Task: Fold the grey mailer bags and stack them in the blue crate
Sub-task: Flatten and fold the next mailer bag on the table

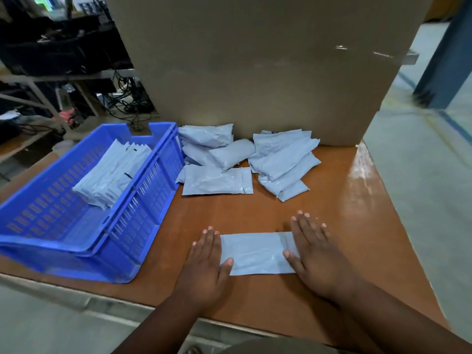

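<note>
I note the bag [256, 254] lies lengthwise right of the crate [143, 200]; left hand [207, 261] and right hand [315, 256] press its ends, fingers flat, gripping nothing.

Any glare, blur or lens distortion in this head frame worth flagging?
Head view: glare on the table at right; blue crate bowed by the wide-angle lens; shelves at upper left dim and smeared; both hands, left hand and right hand, and the mailer bag sharp.

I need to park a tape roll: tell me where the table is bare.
Bare brown wooden tabletop lies right of the right hand, and between the flat grey mailer bag and the crowded grey mailer pile. The blue plastic crate fills the left.
</note>
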`<control>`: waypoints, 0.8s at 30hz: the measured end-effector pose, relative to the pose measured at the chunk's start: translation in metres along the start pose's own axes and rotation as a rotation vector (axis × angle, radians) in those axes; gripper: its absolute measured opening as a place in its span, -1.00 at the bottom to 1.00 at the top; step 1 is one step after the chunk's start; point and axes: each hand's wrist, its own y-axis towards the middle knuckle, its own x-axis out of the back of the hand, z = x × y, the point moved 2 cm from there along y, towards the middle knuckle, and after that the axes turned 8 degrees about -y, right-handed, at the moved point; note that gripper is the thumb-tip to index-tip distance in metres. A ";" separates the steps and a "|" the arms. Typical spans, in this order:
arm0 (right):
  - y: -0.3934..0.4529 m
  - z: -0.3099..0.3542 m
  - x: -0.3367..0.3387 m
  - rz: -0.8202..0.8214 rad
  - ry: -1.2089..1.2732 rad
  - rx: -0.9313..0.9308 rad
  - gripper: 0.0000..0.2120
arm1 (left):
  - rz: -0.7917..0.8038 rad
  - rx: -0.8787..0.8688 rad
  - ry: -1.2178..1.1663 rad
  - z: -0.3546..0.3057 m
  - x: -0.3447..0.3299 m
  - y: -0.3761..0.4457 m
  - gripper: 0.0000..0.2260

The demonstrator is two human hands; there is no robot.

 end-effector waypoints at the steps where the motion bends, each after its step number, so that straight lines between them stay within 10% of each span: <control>1: 0.000 0.008 0.007 -0.053 -0.024 0.036 -0.30 | -0.029 -0.067 -0.030 -0.016 0.004 0.004 -0.33; 5: 0.014 0.051 -0.002 -0.056 0.022 0.217 -0.30 | 0.027 -0.365 -0.204 -0.083 -0.002 0.022 -0.46; 24: 0.000 0.009 -0.037 0.049 -0.071 0.146 -0.11 | 0.120 -0.130 0.031 -0.028 -0.022 0.000 -0.29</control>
